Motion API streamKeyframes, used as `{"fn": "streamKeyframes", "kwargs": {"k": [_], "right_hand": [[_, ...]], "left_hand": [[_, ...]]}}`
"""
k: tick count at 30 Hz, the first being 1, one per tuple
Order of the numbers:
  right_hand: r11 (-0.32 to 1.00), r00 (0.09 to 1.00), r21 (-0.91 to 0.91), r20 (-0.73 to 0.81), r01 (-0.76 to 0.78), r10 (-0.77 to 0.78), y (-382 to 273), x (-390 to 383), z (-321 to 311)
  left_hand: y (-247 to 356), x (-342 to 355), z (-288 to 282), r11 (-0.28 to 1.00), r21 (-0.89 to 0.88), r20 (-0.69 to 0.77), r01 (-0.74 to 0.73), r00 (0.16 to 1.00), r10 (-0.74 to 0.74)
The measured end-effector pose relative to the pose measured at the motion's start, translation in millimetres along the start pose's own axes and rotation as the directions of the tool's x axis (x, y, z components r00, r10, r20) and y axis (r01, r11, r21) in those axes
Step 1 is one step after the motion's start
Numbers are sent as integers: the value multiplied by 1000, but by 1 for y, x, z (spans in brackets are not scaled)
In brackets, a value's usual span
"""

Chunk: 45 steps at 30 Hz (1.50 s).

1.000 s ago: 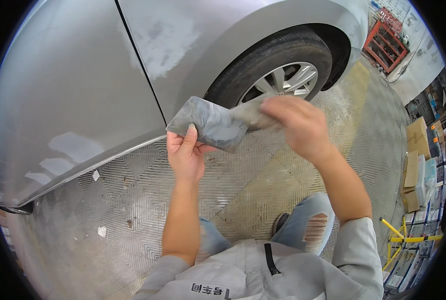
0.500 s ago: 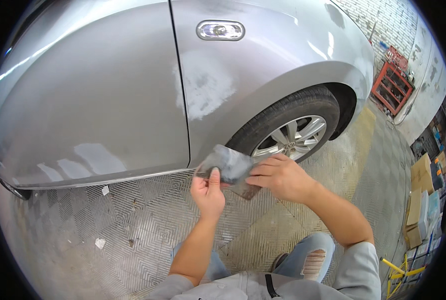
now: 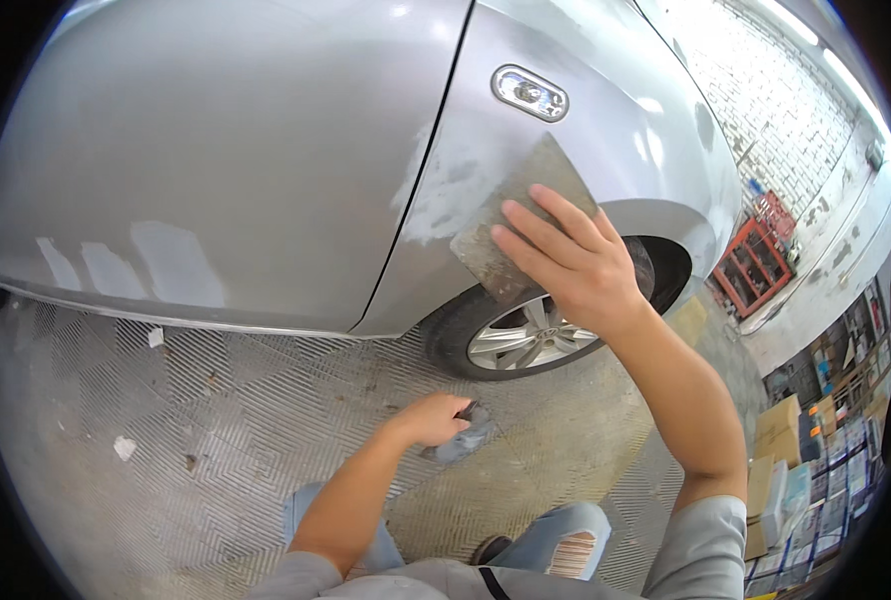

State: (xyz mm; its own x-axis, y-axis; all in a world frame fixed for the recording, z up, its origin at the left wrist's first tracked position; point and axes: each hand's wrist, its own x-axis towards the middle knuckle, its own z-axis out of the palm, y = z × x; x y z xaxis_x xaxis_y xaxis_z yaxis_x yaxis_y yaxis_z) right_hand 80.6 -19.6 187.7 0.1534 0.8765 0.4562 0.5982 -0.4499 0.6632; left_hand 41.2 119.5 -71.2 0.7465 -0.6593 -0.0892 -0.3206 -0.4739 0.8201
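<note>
My right hand holds a thin, grey-brown rectangular filler spreader, with its fingers laid along the upper face. The spreader is over the silver front fender, at the right side of a whitish filler patch, and covers part of it. Whether its edge touches the panel I cannot tell. Lower down, above the floor, my left hand is closed on a dark-gripped putty knife with a greyish broad blade, partly hidden by the hand.
The car door has several pale filler streaks low down. The front wheel stands below my right hand. A red rack is by the wall, cardboard boxes at the right. White scraps lie on the ridged floor.
My hands have parted. The right hand has carried the spreader up to the fender; the left has lowered the putty knife. The view has shifted, and the car appears turned.
</note>
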Motion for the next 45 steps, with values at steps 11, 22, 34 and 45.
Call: {"fn": "streamKeyframes", "kwargs": {"k": [11, 22, 34, 45], "right_hand": [[962, 961, -57, 97, 266, -259, 13, 32, 33], [978, 962, 17, 179, 207, -207, 12, 29, 48], [977, 971, -5, 112, 215, -213, 1, 23, 48], [992, 981, -14, 149, 126, -123, 4, 1, 49]], "left_hand": [[1, -7, -5, 999, -39, 57, 11, 998, -8], [-4, -5, -5, 995, -16, -10, -99, 995, 99], [-2, -10, -8, 998, -16, -25, -66, 998, 66], [-8, -8, -8, 999, 23, 27, -30, 999, 29]]}}
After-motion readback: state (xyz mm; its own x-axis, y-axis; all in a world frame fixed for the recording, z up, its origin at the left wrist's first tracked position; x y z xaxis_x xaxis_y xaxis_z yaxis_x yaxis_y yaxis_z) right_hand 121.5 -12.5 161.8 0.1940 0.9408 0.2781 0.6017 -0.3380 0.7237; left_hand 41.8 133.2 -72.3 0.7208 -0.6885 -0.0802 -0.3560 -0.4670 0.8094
